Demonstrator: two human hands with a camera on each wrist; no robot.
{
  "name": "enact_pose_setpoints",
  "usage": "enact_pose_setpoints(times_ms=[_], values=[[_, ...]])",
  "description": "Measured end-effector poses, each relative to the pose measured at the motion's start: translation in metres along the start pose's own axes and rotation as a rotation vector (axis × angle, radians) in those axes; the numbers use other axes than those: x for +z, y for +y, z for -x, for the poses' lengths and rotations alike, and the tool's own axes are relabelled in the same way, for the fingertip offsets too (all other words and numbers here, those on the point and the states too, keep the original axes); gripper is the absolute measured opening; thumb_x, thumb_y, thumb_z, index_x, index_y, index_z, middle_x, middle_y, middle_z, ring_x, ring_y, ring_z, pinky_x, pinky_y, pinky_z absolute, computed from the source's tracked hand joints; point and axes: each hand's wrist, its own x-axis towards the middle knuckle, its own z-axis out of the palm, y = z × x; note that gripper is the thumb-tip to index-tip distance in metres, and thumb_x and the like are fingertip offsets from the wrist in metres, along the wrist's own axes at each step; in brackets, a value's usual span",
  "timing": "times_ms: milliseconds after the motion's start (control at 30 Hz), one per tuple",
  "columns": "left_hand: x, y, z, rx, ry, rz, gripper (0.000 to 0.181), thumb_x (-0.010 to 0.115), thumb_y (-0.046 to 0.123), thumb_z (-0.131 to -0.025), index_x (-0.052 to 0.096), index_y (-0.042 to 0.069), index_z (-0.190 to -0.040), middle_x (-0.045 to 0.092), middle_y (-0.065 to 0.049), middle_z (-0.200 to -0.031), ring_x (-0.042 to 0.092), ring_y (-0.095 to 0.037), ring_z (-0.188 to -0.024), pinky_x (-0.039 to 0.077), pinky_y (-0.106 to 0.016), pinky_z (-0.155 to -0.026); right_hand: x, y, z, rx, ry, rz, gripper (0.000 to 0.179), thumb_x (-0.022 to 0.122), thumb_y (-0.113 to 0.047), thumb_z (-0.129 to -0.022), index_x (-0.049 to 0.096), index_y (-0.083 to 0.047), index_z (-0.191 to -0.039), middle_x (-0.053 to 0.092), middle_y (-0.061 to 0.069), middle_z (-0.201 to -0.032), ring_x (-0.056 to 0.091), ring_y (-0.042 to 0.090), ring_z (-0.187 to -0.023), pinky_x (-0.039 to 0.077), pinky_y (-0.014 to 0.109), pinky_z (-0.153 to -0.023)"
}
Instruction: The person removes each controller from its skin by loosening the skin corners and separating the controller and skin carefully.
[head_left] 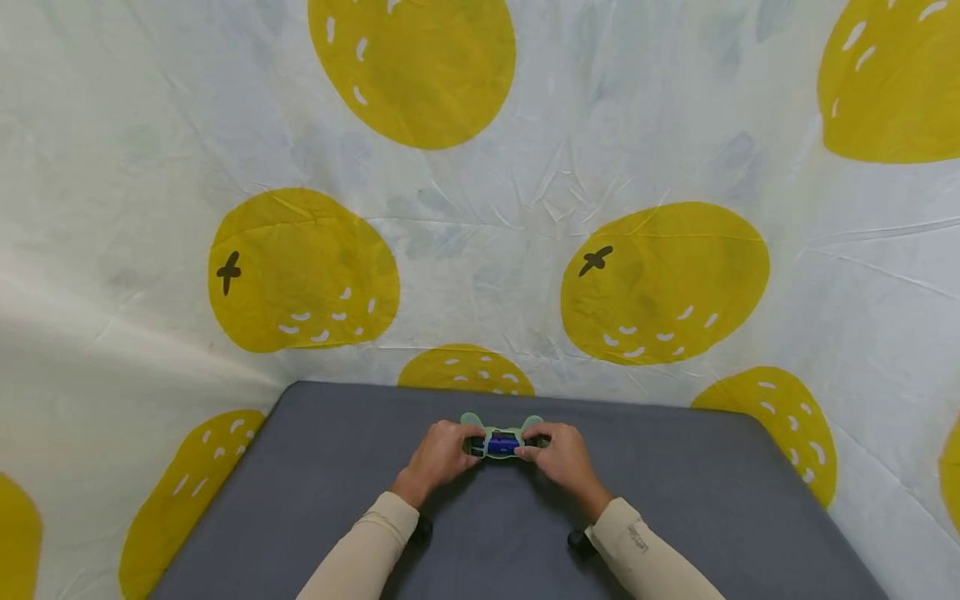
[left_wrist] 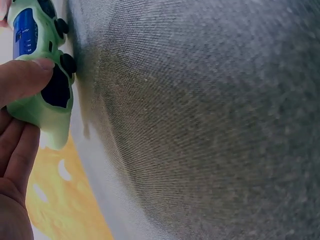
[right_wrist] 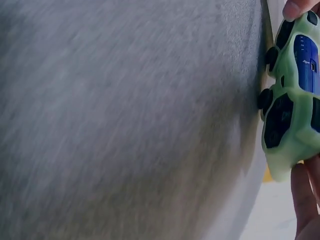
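Both hands hold a game controller in a pale green cover, with a blue body showing at its middle. My left hand grips one end, its thumb over the cover and the other fingers beneath the handle. At the opposite end, my right hand grips the other side, fingers against the handle in the right wrist view. The two handles point away from me, toward the back of the table. The black thumbsticks face down, close over the grey cloth.
A dark grey cloth-covered table lies under the hands. White fabric printed with yellow fruit hangs behind it and along both sides. Small black devices sit under both wrists, by the beige sleeves.
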Motion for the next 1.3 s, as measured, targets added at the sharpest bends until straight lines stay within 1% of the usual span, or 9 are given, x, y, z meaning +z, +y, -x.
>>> enact_pose_setpoints(times_ms=[100,200,333,467,700,900,1033,1167,1300], values=[[0.0,0.001,-0.001,-0.003,-0.006,0.0,0.031,0.089,0.018,-0.082,0.082,0.018,-0.112,0.081,-0.001,-0.096,0.072,-0.016,-0.077,0.061,-0.03,-0.073,0.006,-0.001,-0.003,0.048,0.03,-0.029,0.015,0.093,-0.022,-0.078,0.081,-0.017,-0.086,0.077,-0.002,-0.085,0.062,0.014,-0.072,0.053,0.035,-0.069],[-0.001,0.001,-0.002,-0.002,-0.008,-0.003,0.031,0.089,0.018,-0.082,0.082,0.018,-0.112,0.081,-0.001,-0.095,0.072,-0.016,-0.076,0.06,-0.03,-0.073,0.012,-0.001,-0.007,0.082,0.05,-0.06,0.018,0.093,-0.021,-0.078,0.076,-0.017,-0.08,0.073,-0.003,-0.078,0.056,0.013,-0.066,0.047,0.031,-0.063],[-0.001,0.001,-0.003,-0.003,-0.024,-0.003,0.031,0.089,0.019,-0.083,0.082,0.018,-0.113,0.081,-0.001,-0.096,0.072,-0.016,-0.078,0.061,-0.031,-0.074,0.017,-0.001,-0.009,0.098,0.084,-0.077,0.022,0.094,-0.016,-0.076,0.072,-0.016,-0.074,0.071,-0.002,-0.073,0.056,0.011,-0.067,0.047,0.03,-0.067],[-0.001,-0.001,-0.005,-0.003,-0.028,0.0,0.032,0.089,0.019,-0.082,0.082,0.019,-0.113,0.081,-0.001,-0.096,0.073,-0.017,-0.079,0.061,-0.031,-0.074,0.019,-0.003,-0.012,0.095,0.106,-0.077,0.02,0.092,-0.011,-0.077,0.073,-0.015,-0.073,0.073,0.0,-0.073,0.059,0.012,-0.067,0.049,0.031,-0.067],[-0.002,-0.004,-0.006,0.014,-0.028,-0.012,0.033,0.091,0.021,-0.079,0.082,0.02,-0.111,0.081,0.0,-0.096,0.072,-0.017,-0.079,0.061,-0.032,-0.075,0.013,-0.006,-0.017,0.066,0.055,-0.086,0.014,0.084,-0.004,-0.084,0.078,-0.013,-0.075,0.076,0.001,-0.076,0.058,0.013,-0.06,0.051,0.034,-0.064],[-0.004,-0.003,-0.005,0.016,-0.047,0.006,0.034,0.091,0.018,-0.079,0.082,0.018,-0.112,0.081,-0.002,-0.098,0.072,-0.018,-0.08,0.06,-0.032,-0.074,0.009,-0.005,-0.018,0.068,-0.009,-0.084,0.013,0.08,0.0,-0.083,0.079,-0.012,-0.078,0.076,0.001,-0.078,0.059,0.012,-0.062,0.053,0.032,-0.064],[-0.004,-0.003,-0.005,-0.004,-0.058,0.017,0.034,0.091,0.018,-0.079,0.082,0.019,-0.112,0.081,-0.002,-0.098,0.073,-0.018,-0.08,0.06,-0.031,-0.075,0.01,-0.001,-0.017,0.089,-0.053,-0.138,0.012,0.077,0.001,-0.084,0.08,-0.011,-0.081,0.076,0.003,-0.081,0.058,0.013,-0.062,0.051,0.031,-0.061],[-0.003,-0.003,-0.006,-0.014,-0.055,0.023,0.034,0.091,0.018,-0.079,0.082,0.019,-0.111,0.082,-0.001,-0.097,0.073,-0.018,-0.081,0.06,-0.031,-0.076,0.012,0.002,-0.016,0.117,-0.062,-0.238,0.006,0.08,-0.003,-0.086,0.08,-0.009,-0.084,0.076,0.006,-0.086,0.059,0.016,-0.064,0.05,0.031,-0.06],[-0.003,-0.005,-0.007,-0.011,-0.056,0.015,0.034,0.091,0.018,-0.078,0.083,0.02,-0.111,0.082,0.0,-0.098,0.073,-0.017,-0.081,0.06,-0.03,-0.076,0.015,0.004,-0.017,0.104,-0.06,-0.236,0.009,0.086,-0.008,-0.084,0.078,-0.01,-0.083,0.075,0.005,-0.081,0.06,0.014,-0.063,0.051,0.03,-0.059]])
